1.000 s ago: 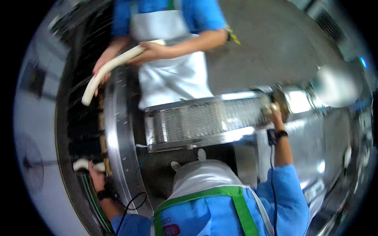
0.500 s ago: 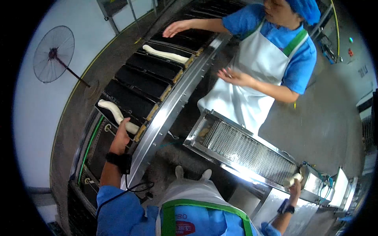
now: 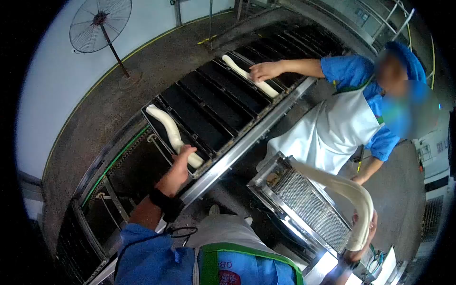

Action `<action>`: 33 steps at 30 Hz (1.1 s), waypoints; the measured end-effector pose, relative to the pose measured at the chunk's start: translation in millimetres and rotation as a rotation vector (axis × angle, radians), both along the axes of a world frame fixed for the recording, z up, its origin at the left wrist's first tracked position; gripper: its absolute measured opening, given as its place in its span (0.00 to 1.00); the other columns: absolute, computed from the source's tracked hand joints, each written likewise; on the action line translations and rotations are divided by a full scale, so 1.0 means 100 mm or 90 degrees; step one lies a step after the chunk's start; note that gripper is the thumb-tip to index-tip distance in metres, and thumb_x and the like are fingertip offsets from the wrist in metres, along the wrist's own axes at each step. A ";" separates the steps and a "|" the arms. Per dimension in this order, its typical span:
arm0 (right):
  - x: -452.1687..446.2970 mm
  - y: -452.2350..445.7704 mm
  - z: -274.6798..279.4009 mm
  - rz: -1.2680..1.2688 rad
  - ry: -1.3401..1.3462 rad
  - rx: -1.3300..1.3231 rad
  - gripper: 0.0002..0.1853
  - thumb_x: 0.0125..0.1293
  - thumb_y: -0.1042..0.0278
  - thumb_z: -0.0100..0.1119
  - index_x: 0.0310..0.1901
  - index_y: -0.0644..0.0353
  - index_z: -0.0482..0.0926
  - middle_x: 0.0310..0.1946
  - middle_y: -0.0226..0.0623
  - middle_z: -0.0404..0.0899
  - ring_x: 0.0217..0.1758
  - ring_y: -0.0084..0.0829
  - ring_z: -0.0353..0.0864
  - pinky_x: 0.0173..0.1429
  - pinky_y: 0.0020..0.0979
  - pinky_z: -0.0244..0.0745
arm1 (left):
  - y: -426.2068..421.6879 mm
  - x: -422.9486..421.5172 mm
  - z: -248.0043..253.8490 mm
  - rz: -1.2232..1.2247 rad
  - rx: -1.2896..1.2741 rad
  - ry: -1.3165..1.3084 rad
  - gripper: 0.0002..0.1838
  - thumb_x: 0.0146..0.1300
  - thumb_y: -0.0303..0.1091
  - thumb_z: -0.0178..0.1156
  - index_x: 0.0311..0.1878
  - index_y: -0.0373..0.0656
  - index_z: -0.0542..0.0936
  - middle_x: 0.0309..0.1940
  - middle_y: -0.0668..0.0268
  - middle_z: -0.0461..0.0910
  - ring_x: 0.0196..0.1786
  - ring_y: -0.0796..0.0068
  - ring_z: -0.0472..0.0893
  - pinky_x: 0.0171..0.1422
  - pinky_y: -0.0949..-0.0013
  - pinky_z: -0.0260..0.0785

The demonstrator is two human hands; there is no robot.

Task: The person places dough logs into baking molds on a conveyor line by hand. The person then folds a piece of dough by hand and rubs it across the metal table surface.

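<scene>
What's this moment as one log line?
left hand: on dough strip in tray; right hand: holding second strip near mesh conveyor; co-worker's hand: at third strip

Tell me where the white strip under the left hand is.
In the head view, left of centre, the white strip lies in the end compartment of the black trays, its lower part under the left hand.

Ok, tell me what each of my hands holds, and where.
Right hand holds a long dough strip near its lower end. Left hand touches the tray dough at its near end; grip unclear.
</scene>
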State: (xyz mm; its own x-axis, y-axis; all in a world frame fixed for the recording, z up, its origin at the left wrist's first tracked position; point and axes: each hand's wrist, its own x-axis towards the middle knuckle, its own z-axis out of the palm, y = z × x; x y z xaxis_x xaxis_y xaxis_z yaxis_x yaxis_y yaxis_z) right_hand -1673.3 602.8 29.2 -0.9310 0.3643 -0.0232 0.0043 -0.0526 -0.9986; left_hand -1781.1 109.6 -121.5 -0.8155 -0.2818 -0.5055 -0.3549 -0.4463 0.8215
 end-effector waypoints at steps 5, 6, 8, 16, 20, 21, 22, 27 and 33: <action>-1.33 -1.34 -0.02 0.465 0.019 -0.070 0.29 0.46 0.65 0.58 0.51 0.67 0.63 0.43 0.48 0.70 0.40 0.33 0.74 0.45 0.28 0.70 | -0.02 0.07 -0.09 0.049 -0.044 -0.092 0.33 0.38 0.44 0.62 0.49 0.45 0.62 0.51 0.57 0.49 0.53 0.66 0.55 0.56 0.64 0.47; -1.59 -1.68 0.01 0.574 -0.108 -0.148 0.35 0.41 0.63 0.61 0.53 0.68 0.61 0.47 0.41 0.67 0.46 0.28 0.70 0.52 0.25 0.63 | -0.04 0.08 -0.05 0.022 -0.050 -0.065 0.36 0.37 0.45 0.63 0.51 0.46 0.60 0.55 0.55 0.44 0.55 0.63 0.53 0.56 0.61 0.47; -2.15 -2.30 -0.22 0.755 -0.133 -0.097 0.30 0.45 0.68 0.56 0.52 0.69 0.61 0.46 0.41 0.69 0.45 0.27 0.70 0.50 0.25 0.65 | -0.04 0.09 -0.02 -0.011 -0.018 -0.093 0.33 0.38 0.46 0.60 0.51 0.49 0.61 0.58 0.53 0.35 0.60 0.61 0.47 0.59 0.59 0.44; -2.73 -3.76 -1.37 0.998 -0.174 0.539 0.27 0.42 0.59 0.53 0.44 0.69 0.70 0.37 0.44 0.73 0.41 0.33 0.70 0.46 0.29 0.64 | -0.07 0.18 0.08 -0.017 0.002 -0.085 0.24 0.45 0.44 0.55 0.48 0.53 0.65 0.55 0.58 0.44 0.60 0.68 0.41 0.62 0.64 0.29; -2.81 -3.68 -1.27 1.022 -0.228 0.503 0.29 0.37 0.60 0.55 0.45 0.67 0.70 0.38 0.44 0.73 0.42 0.34 0.70 0.46 0.29 0.63 | -0.06 0.16 0.25 -0.027 -0.047 -0.148 0.26 0.45 0.46 0.54 0.49 0.52 0.64 0.56 0.57 0.43 0.61 0.65 0.40 0.62 0.61 0.28; -2.79 -3.66 -1.28 1.031 -0.273 0.494 0.30 0.35 0.60 0.55 0.45 0.66 0.70 0.38 0.45 0.73 0.42 0.35 0.70 0.46 0.29 0.63 | -0.07 0.17 0.25 -0.034 -0.044 -0.152 0.26 0.45 0.46 0.54 0.49 0.52 0.64 0.56 0.57 0.43 0.61 0.65 0.40 0.62 0.61 0.28; -2.83 -3.75 -1.36 1.030 -0.164 0.660 0.30 0.34 0.61 0.56 0.46 0.65 0.70 0.39 0.47 0.72 0.44 0.39 0.70 0.48 0.30 0.64 | -0.06 0.18 0.25 -0.028 -0.025 -0.134 0.27 0.44 0.46 0.54 0.50 0.52 0.64 0.56 0.56 0.41 0.61 0.64 0.39 0.62 0.60 0.27; -2.79 -4.11 -1.58 0.925 -0.081 0.655 0.26 0.38 0.67 0.57 0.44 0.63 0.70 0.41 0.47 0.71 0.46 0.42 0.69 0.48 0.33 0.65 | -0.10 0.22 0.25 -0.059 -0.046 -0.035 0.24 0.47 0.40 0.54 0.50 0.49 0.65 0.53 0.60 0.52 0.56 0.68 0.53 0.58 0.65 0.43; -2.48 -3.83 -1.62 0.767 0.131 0.804 0.23 0.50 0.73 0.48 0.50 0.67 0.61 0.38 0.50 0.71 0.37 0.42 0.75 0.37 0.36 0.72 | -0.16 -0.06 0.02 -0.048 0.079 0.030 0.23 0.49 0.42 0.54 0.48 0.46 0.65 0.43 0.66 0.64 0.47 0.70 0.64 0.55 0.63 0.51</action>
